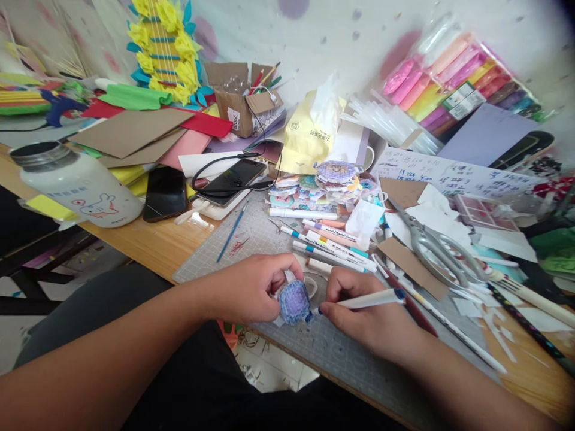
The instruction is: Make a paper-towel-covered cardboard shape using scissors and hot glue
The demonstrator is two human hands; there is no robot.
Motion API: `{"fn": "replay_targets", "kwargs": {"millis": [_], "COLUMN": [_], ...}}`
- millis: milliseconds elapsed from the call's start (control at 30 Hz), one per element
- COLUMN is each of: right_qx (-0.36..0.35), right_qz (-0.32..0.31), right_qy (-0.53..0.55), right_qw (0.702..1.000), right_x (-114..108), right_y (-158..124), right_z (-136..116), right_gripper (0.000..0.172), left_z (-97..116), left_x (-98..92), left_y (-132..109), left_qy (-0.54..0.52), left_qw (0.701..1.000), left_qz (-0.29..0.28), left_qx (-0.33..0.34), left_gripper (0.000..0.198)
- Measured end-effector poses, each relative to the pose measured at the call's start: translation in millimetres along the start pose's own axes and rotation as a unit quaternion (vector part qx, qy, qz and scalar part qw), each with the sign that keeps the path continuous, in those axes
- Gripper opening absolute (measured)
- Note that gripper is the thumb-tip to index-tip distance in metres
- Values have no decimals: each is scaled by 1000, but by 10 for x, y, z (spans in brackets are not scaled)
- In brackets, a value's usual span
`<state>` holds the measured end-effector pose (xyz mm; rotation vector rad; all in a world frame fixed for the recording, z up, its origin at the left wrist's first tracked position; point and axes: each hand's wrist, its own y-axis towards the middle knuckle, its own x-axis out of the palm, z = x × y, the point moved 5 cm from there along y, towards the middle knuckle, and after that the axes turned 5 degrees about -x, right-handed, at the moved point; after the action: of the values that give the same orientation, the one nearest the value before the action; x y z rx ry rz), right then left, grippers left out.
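Note:
Between the thumb and fingers of my left hand point(254, 287) is a small paper craft piece point(294, 302), purple in the middle with a blue, bumpy border. My right hand point(359, 308) grips a white marker point(368, 299) with a dark blue end; its tip is at or very close to the piece's lower right edge. A white loop point(311, 286) shows just behind the piece. Beyond my hands lie several white acrylic markers point(330, 244). A stack of similar coloured pieces point(314, 185) stands behind them.
A grey cutting mat point(206, 260) covers the table front, with a thin blue brush point(232, 232) on it. Large scissors point(438, 251) and cardboard scraps lie right. At left are an uncapped white bottle point(81, 185) and a dark phone point(165, 193). A pencil box point(233, 108) stands behind.

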<state>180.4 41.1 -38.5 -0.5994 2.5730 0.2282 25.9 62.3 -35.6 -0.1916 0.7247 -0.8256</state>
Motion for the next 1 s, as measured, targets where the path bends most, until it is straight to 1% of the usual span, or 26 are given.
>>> {"fn": "replay_targets", "kwargs": {"millis": [100, 267, 600, 867, 1000], "right_qx": [3, 3, -3, 10, 22], "right_qz": [-21, 14, 21, 7, 12], "right_qy": [7, 4, -1, 6, 17], "right_qw": [1000, 1000, 1000, 1000, 1000], "right_x": [26, -11, -25, -33, -49], "right_y": [9, 32, 25, 38, 25], "right_z": [1, 3, -3, -20, -3], "right_gripper": [16, 18, 19, 19, 19], "left_z": [-10, -15, -18, -26, -40], "left_x": [8, 11, 10, 15, 11], "left_y": [3, 0, 2, 9, 6], "left_qy": [-7, -10, -11, -15, -28], "left_qw": [1000, 1000, 1000, 1000, 1000], "left_qz": [-3, 1, 1, 1, -5], "left_qx": [-1, -5, 0, -2, 1], "left_gripper": [41, 39, 43, 43, 43]}}
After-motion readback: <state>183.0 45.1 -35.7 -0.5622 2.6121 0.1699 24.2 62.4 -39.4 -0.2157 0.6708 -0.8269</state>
